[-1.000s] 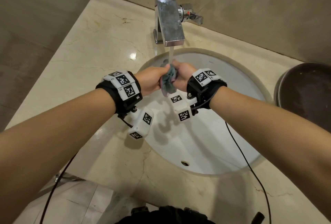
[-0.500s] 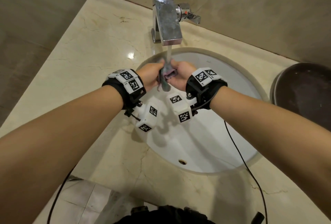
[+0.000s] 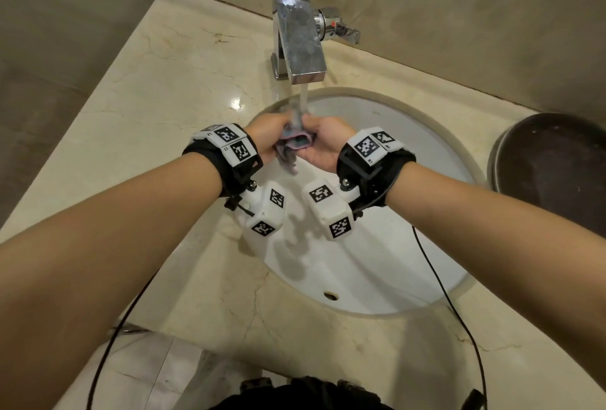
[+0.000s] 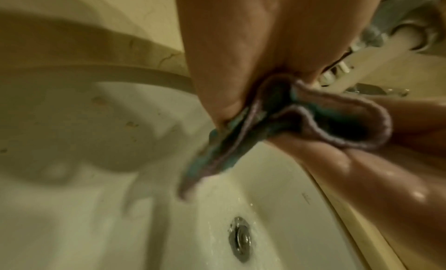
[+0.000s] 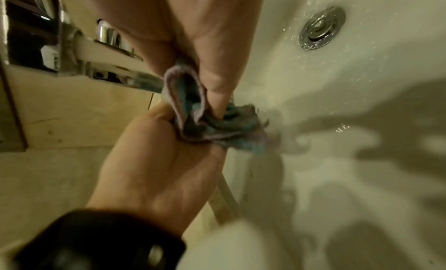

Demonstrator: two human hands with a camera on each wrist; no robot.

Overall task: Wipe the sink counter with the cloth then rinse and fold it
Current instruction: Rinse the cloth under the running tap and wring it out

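A small wet cloth (image 3: 292,143), teal with a purple edge, is bunched between both my hands above the white sink basin (image 3: 377,265). My left hand (image 3: 267,140) grips its left side and my right hand (image 3: 323,143) grips its right side, fingers curled round it. Water runs from the chrome faucet (image 3: 300,35) onto the cloth's top. In the left wrist view the cloth (image 4: 277,121) hangs down in a loop over the drain (image 4: 240,239). In the right wrist view the cloth (image 5: 207,121) is pinched between both hands.
The beige marble counter (image 3: 157,97) surrounds the basin, with walls behind and to the left. A dark round bowl (image 3: 554,173) stands at the right edge. The faucet handle (image 3: 337,29) points right. Black cables hang from both wrists.
Both hands have shifted the bunched cloth a little under the stream, rubbing it between them. The view has tilted slightly. Water keeps running.
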